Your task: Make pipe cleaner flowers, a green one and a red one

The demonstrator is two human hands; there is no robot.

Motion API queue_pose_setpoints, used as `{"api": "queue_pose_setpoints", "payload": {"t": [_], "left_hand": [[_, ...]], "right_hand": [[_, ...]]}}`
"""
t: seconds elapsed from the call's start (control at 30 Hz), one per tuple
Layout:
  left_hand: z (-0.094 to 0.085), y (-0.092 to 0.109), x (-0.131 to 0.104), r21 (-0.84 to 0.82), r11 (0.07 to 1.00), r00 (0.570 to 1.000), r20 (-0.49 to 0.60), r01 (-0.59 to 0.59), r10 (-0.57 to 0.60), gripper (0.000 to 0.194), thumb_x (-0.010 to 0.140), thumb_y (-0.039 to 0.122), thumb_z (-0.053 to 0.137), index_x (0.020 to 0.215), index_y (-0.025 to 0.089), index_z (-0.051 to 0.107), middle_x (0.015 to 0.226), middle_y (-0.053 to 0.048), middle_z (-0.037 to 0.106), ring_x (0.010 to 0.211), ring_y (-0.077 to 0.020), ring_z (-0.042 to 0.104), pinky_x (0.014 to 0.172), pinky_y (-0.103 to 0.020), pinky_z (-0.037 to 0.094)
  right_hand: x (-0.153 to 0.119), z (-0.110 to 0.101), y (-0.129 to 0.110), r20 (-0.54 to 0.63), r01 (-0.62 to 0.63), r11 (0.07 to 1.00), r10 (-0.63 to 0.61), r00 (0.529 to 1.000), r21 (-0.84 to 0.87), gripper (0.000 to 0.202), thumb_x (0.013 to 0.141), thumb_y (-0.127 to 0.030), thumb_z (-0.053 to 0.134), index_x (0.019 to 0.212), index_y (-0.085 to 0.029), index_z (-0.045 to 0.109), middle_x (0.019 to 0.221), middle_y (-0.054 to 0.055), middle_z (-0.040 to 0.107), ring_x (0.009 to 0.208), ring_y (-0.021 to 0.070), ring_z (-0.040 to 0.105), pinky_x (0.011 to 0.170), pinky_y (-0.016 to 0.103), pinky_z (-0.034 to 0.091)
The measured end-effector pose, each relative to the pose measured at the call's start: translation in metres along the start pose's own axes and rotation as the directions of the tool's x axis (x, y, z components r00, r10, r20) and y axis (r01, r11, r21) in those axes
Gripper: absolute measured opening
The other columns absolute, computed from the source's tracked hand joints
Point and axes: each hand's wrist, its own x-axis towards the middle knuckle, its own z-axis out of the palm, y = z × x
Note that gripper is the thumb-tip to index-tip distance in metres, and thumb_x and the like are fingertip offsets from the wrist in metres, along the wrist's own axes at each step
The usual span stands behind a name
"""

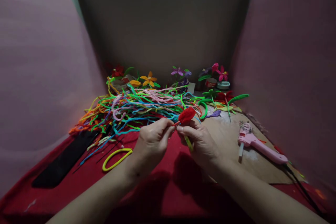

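Observation:
Both hands meet above the red cloth, at a red petal [187, 115] that looks made of bent, fuzzy pipe cleaner. My left hand [154, 136] pinches the thin twisted end of the petal between thumb and fingertips. From the other side my right hand [201, 140] grips near the petal's base, its fingers closed. A short yellow piece [188, 143] sticks out below the right hand's fingers; what it belongs to is hidden. Close behind the hands lies a heap of many-coloured pipe cleaners [147, 103].
A pink glue gun [262, 147] with a cord lies on a cardboard sheet [225, 150] at right. At left are a black flat slab [64, 161] and a yellow loop [117, 159]. Pipe-cleaner flowers [149, 79] and a jar [223, 85] stand along the back.

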Motion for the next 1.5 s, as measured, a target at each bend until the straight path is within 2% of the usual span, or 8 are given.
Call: {"api": "queue_pose_setpoints", "payload": {"t": [0.2, 0.47, 0.57, 0.83, 1.0, 1.2, 1.33, 1.5], "left_hand": [[0.007, 0.003, 0.011, -0.518, 0.615, 0.803, 0.348, 0.594, -0.483, 0.02, 0.077, 0.029, 0.056, 0.063, 0.015, 0.053, 0.047, 0.006, 0.044, 0.034, -0.0027, 0.031, 0.034, -0.014, 0.024], [0.016, -0.025, 0.021, -0.554, 0.118, 0.563, 0.781, 0.824, -0.269, 0.011, 0.07, 0.022, 0.062, 0.07, 0.013, 0.055, 0.046, 0.008, 0.043, 0.031, 0.0011, 0.012, 0.025, -0.011, 0.019], [0.016, -0.029, 0.021, -0.535, 0.228, 0.58, 0.772, 0.814, -0.26, 0.016, 0.073, 0.027, 0.06, 0.068, 0.013, 0.055, 0.043, 0.008, 0.041, 0.029, -0.0009, 0.02, 0.025, -0.013, 0.024], [0.023, -0.017, 0.007, -0.322, 0.869, 0.919, 0.248, 0.376, -0.306, 0.013, 0.076, 0.027, 0.057, 0.071, 0.016, 0.061, 0.052, 0.003, 0.051, 0.044, -0.0064, 0.046, 0.045, -0.017, 0.037], [0.022, -0.021, 0.006, -0.512, 0.548, 0.747, 0.507, 0.662, -0.429, 0.027, 0.078, 0.034, 0.055, 0.059, 0.015, 0.052, 0.042, 0.006, 0.044, 0.031, -0.0028, 0.031, 0.032, -0.014, 0.023], [0.021, -0.037, 0.0, -0.647, 0.038, 0.638, 0.739, 0.762, -0.215, 0.024, 0.074, 0.037, 0.063, 0.069, 0.015, 0.055, 0.038, 0.011, 0.034, 0.027, 0.0003, 0.011, 0.024, -0.012, 0.019], [0.021, -0.04, -0.003, -0.66, 0.035, 0.653, 0.732, 0.75, -0.194, 0.024, 0.075, 0.035, 0.063, 0.069, 0.014, 0.055, 0.041, 0.01, 0.037, 0.028, 0.0011, 0.014, 0.025, -0.011, 0.023], [0.019, -0.033, -0.001, -0.675, 0.337, 0.754, 0.598, 0.656, -0.271, 0.02, 0.079, 0.033, 0.057, 0.074, 0.014, 0.058, 0.056, 0.003, 0.054, 0.034, -0.0034, 0.041, 0.033, -0.016, 0.036]], "right_hand": [[0.007, -0.014, 0.005, -0.069, -0.062, 0.997, 0.066, 0.995, 0.049, 0.017, 0.053, -0.009, 0.068, 0.068, -0.017, 0.067, 0.063, -0.003, 0.065, 0.055, 0.0077, 0.053, 0.055, 0.02, 0.039], [0.008, -0.023, 0.003, -0.102, -0.157, 0.983, 0.167, 0.981, 0.096, 0.022, 0.045, -0.008, 0.072, 0.066, -0.014, 0.068, 0.059, -0.001, 0.066, 0.053, 0.009, 0.055, 0.054, 0.021, 0.039], [0.008, -0.025, 0.006, -0.118, -0.154, 0.984, 0.163, 0.979, 0.087, 0.02, 0.045, -0.008, 0.072, 0.064, -0.014, 0.069, 0.061, -0.001, 0.067, 0.056, 0.0098, 0.056, 0.059, 0.021, 0.042], [0.013, -0.029, 0.016, -0.136, -0.08, 0.994, 0.089, 0.987, 0.068, 0.019, 0.051, -0.009, 0.074, 0.068, -0.015, 0.069, 0.067, -0.001, 0.068, 0.064, 0.0117, 0.058, 0.069, 0.024, 0.044], [0.014, -0.028, 0.017, -0.062, -0.114, 0.993, 0.116, 0.991, 0.033, 0.016, 0.056, -0.014, 0.074, 0.071, -0.015, 0.069, 0.066, -0.001, 0.066, 0.06, 0.0115, 0.057, 0.063, 0.024, 0.043], [0.013, -0.025, 0.019, 0.009, -0.182, 0.983, 0.182, 0.983, -0.019, 0.014, 0.059, -0.019, 0.075, 0.072, -0.014, 0.07, 0.067, 0.0, 0.064, 0.06, 0.0089, 0.054, 0.063, 0.022, 0.041], [0.011, -0.022, 0.017, -0.01, -0.149, 0.988, 0.149, 0.989, -0.029, 0.011, 0.059, -0.017, 0.075, 0.068, -0.015, 0.069, 0.067, -0.001, 0.062, 0.061, 0.0086, 0.053, 0.063, 0.022, 0.04], [0.011, -0.022, 0.017, -0.008, -0.07, 0.995, 0.07, 0.998, -0.065, 0.007, 0.064, -0.018, 0.071, 0.069, -0.014, 0.069, 0.068, 0.0, 0.062, 0.058, 0.01, 0.052, 0.059, 0.024, 0.04]]}}
